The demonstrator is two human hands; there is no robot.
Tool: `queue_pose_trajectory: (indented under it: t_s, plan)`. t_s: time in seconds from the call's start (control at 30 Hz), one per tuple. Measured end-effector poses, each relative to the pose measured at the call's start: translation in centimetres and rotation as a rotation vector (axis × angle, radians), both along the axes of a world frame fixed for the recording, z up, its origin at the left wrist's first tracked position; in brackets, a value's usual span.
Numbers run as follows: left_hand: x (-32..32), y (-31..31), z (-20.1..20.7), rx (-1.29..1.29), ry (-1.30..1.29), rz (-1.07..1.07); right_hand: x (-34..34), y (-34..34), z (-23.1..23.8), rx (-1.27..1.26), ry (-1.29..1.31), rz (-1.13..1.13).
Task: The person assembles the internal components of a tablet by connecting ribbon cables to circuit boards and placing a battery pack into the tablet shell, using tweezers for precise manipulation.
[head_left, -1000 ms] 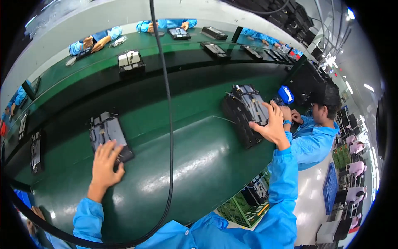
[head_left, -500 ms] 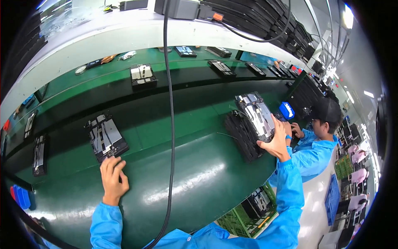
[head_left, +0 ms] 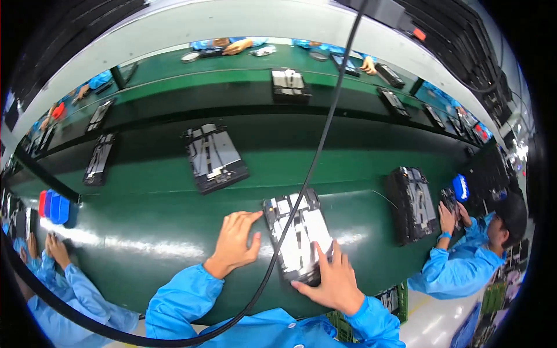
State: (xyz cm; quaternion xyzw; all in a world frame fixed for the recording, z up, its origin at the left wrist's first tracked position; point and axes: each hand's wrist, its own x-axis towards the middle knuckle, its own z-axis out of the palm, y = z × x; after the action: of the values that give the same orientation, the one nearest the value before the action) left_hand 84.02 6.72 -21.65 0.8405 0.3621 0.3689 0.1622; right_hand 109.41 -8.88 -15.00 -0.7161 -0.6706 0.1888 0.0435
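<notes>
In front of me is a stack of opened tablet-like devices point(head_left: 313, 232), with silver panels, dark strips and a black frame. My right hand point(head_left: 335, 281) grips its lower right corner, thumb at the near edge and fingers along the right side. My left hand point(head_left: 235, 240) is open beside it, its fingertips at the upper left edge and thumb apart. Farther left on the green bench lies a similar stack point(head_left: 214, 156). At the right stands a taller dark stack point(head_left: 413, 206) with the same kind of silver-panelled device on top. A black cable hangs across the view, hiding part of the near stack.
A co-worker in blue point(head_left: 464, 249) handles a dark device at the right, near a blue bin point(head_left: 460, 188). Another person's hands point(head_left: 57, 249) are at the left, below red and blue bins point(head_left: 55, 206). More devices lie on the raised shelf point(head_left: 232, 113). Green crates point(head_left: 400, 301) stand below the bench.
My right hand has brought devices from the taller right stack to the bench before me. My left hand has moved from the left stack to their left side. The view has turned right.
</notes>
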Motion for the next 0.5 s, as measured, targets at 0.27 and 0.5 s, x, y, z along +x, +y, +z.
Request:
queue_pose_trajectory:
  t_s: [0.27,0.5]
  plan:
    - [-0.4,2.2,-0.1,-0.162,-0.017,-0.038,2.2,6.9,3.7,0.217,0.177,0.21]
    - [-0.4,4.0,-1.2,-0.354,-0.018,-0.248,-1.5,13.6,-5.9,0.489,0.513,0.409]
